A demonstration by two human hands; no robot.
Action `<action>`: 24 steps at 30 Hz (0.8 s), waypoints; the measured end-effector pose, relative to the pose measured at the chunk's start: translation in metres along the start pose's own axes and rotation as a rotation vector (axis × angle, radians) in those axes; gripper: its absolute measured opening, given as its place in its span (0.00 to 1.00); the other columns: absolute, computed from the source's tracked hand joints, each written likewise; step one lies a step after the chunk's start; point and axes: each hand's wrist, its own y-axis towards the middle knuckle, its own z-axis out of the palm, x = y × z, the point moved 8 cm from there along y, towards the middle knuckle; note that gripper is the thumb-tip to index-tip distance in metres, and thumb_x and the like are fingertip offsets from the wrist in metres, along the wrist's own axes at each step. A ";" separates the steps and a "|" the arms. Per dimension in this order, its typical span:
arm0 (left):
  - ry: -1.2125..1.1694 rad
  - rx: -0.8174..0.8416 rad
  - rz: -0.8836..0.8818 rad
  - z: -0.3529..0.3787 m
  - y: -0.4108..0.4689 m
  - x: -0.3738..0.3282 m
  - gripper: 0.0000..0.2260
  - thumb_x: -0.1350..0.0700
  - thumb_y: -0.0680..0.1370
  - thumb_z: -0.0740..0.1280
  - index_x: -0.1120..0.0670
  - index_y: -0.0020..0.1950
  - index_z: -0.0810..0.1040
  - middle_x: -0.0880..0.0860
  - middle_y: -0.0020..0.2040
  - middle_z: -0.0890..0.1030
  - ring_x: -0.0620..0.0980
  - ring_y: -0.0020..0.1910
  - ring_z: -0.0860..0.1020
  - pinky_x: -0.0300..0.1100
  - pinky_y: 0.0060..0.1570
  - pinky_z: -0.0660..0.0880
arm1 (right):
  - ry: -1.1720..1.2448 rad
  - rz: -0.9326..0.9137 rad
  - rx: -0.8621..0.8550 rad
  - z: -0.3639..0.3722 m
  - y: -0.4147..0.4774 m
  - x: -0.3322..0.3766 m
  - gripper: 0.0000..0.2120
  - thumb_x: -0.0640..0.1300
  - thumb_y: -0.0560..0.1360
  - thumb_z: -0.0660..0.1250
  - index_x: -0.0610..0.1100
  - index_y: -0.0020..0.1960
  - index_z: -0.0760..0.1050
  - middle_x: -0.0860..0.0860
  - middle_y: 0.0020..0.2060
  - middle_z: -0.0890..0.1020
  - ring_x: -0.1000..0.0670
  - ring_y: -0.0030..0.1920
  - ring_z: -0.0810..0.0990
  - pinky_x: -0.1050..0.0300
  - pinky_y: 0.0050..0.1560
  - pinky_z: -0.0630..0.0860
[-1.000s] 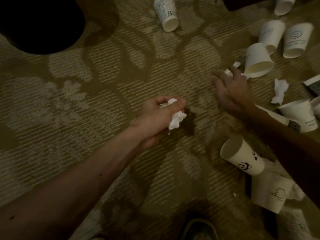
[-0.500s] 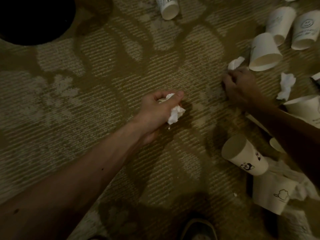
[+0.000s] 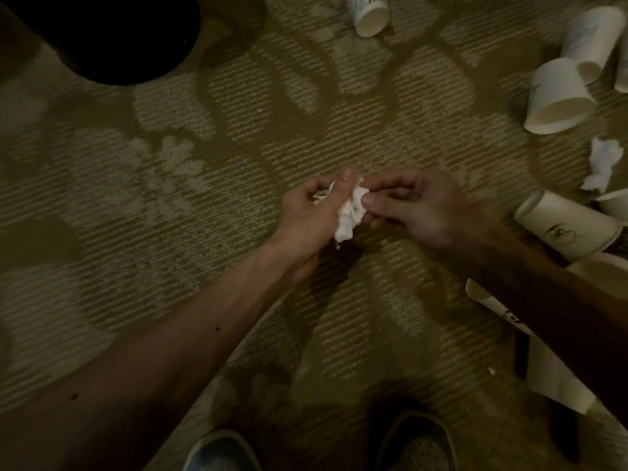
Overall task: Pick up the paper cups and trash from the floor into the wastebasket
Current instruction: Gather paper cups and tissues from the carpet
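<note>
Patterned carpet [image 3: 204, 232] in weak light lies under both hands. Half a second ago the right hand [image 3: 424, 212] was down at a small white scrap beside one of the paper cups [image 3: 557, 96]. Now it has come across to the left hand [image 3: 312, 215], and its thumb and fingers pinch at the crumpled tissue [image 3: 348, 212], which the left hand grips in curled fingers. I judge the scrap is being joined to this wad. Cups and another tissue piece [image 3: 603, 163] lie beyond the right hand. The wastebasket [image 3: 108, 39] stands well away, up and left of the left hand, so nothing is dropped in yet.
</note>
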 end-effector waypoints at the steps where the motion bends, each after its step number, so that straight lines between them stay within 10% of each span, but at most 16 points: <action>1: -0.004 0.014 0.005 -0.004 -0.005 -0.003 0.12 0.47 0.78 0.69 0.56 0.50 0.81 0.52 0.42 0.85 0.47 0.39 0.83 0.40 0.38 0.77 | 0.043 0.005 0.024 0.010 -0.004 0.002 0.07 0.34 0.71 0.72 0.44 0.45 0.81 0.49 0.33 0.85 0.55 0.33 0.83 0.66 0.36 0.78; 9: -0.086 0.194 0.005 -0.054 -0.069 -0.023 0.20 0.48 0.79 0.65 0.63 0.61 0.79 0.60 0.46 0.80 0.49 0.39 0.80 0.42 0.37 0.79 | 0.119 0.008 0.281 0.098 -0.029 0.008 0.09 0.43 0.65 0.72 0.47 0.45 0.86 0.46 0.42 0.86 0.51 0.39 0.83 0.59 0.38 0.81; 24: 0.368 -0.486 0.072 -0.308 -0.277 0.033 0.12 0.48 0.77 0.69 0.49 0.35 0.81 0.47 0.28 0.79 0.42 0.26 0.76 0.36 0.25 0.70 | -0.534 -0.106 0.954 0.345 -0.129 -0.051 0.12 0.43 0.67 0.79 0.51 0.47 0.81 0.53 0.39 0.83 0.61 0.38 0.81 0.69 0.39 0.76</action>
